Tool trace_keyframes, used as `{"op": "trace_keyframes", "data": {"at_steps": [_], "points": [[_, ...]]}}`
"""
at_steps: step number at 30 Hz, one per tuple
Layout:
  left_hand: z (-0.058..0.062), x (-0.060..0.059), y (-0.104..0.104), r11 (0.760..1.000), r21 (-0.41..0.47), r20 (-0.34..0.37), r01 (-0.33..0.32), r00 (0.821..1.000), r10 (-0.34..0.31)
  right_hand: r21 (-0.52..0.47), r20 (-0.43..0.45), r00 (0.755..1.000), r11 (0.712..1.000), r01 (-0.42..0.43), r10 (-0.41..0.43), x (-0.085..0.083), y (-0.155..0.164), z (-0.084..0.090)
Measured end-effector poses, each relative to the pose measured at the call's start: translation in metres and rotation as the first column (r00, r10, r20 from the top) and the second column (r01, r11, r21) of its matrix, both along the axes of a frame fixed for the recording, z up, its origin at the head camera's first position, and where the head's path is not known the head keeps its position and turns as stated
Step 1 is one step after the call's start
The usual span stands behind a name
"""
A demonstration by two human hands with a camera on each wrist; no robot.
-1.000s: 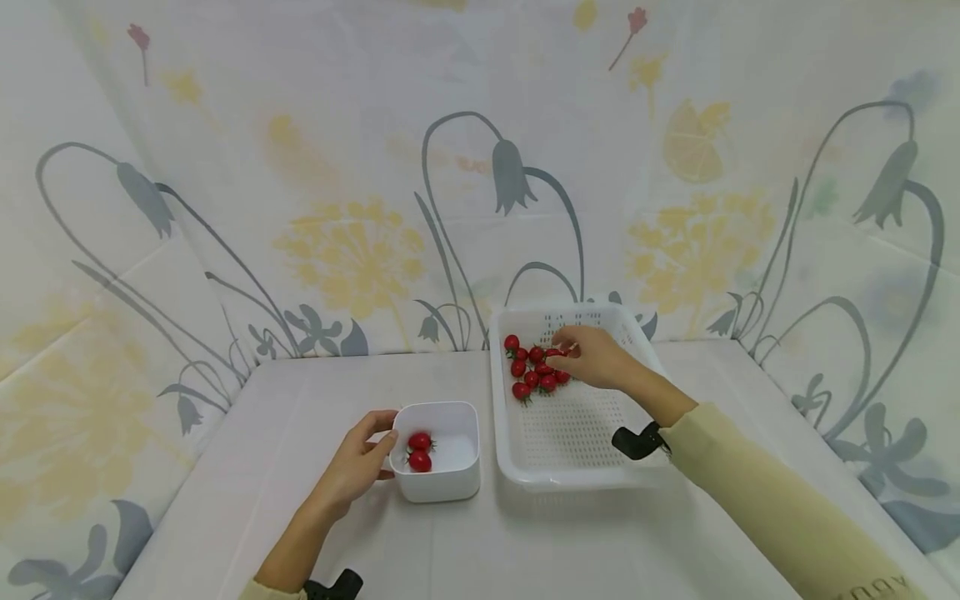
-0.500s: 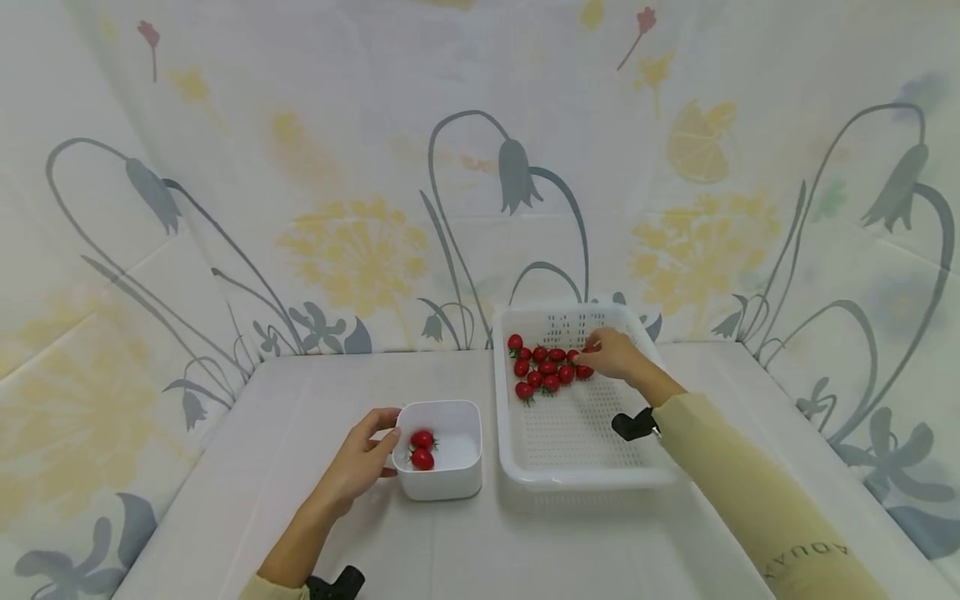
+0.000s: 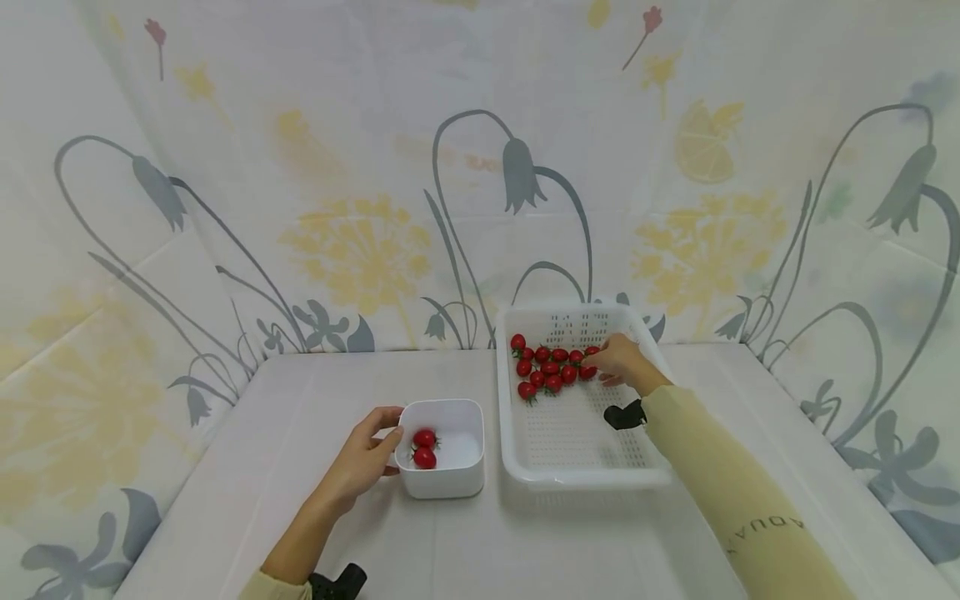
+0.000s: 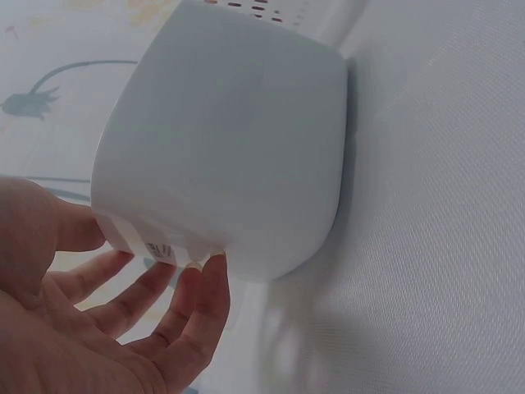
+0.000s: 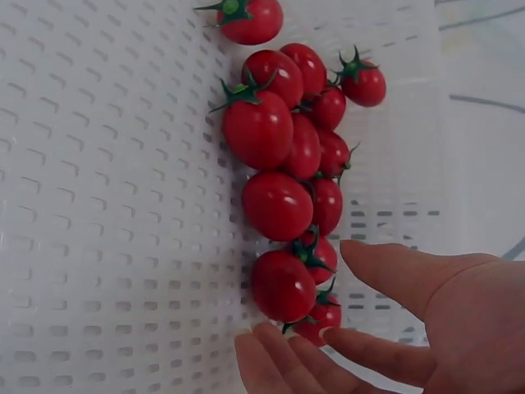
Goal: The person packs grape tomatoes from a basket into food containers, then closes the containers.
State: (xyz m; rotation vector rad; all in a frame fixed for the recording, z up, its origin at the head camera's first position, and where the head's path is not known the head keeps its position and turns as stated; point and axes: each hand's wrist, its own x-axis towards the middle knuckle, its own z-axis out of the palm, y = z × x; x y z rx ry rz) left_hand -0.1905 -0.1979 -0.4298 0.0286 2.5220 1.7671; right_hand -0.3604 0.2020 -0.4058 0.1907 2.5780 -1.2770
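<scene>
White plastic defines both containers on the table (image 3: 525,533). The perforated basket (image 3: 577,467) serves as the landmark. My right hand (image 3: 618,360) reaches into the far half of the basket, at the right end of the cluster of cherry tomatoes (image 3: 551,367). In the right wrist view the fingers (image 5: 361,345) are extended and relaxed, with the thumb apart; the fingertips lie just beside the nearest tomato (image 5: 283,285), and I cannot tell whether they touch it. No tomato is pinched. The cluster rests on the basket floor against the far wall, stems green.

Left of the basket, just beside its near left corner, stands the small square bowl (image 3: 442,479). It holds two cherry tomatoes (image 3: 424,447), touching each other, near its left wall. My left hand (image 3: 360,462) grips the bowl's left side: the thumb sits at the rim and the fingers (image 4: 176,300) curl loosely along the outer wall and under its lower edge.
</scene>
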Motion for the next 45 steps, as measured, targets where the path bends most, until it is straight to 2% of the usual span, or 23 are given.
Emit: {"op": "trace_keyframes", "data": {"at_steps": [8, 16, 30, 35, 45], "points": [[0.000, 0.001, 0.001, 1.000, -0.008, -0.004, -0.005, 1.000, 0.005, -0.024, 0.053, 0.998, 0.999, 0.031, -0.029, -0.010, 0.005, -0.011], [-0.001, 0.000, 0.001, 1.000, -0.005, -0.012, -0.007, 1.000, 0.007, -0.004, 0.026, 1.000, 1.000, 0.000, 0.000, -0.015, 0.000, -0.018], [-0.001, -0.001, 0.001, 1.000, -0.007, 0.000, -0.012, 1.000, 0.012, 0.014, 0.046, 0.992, 0.993, -0.114, 0.114, -0.003, -0.005, -0.003], [-0.002, -0.002, 0.001, 1.000, -0.010, -0.002, -0.013, 1.000, 0.013, -0.008, 0.042, 0.983, 0.984, -0.176, 0.176, 0.002, -0.003, 0.007], [-0.002, -0.001, 0.001, 1.000, -0.016, -0.001, -0.008, 1.000, 0.008, -0.113, -0.016, 0.967, 0.960, -0.255, 0.255, 0.004, 0.001, 0.014]]}}
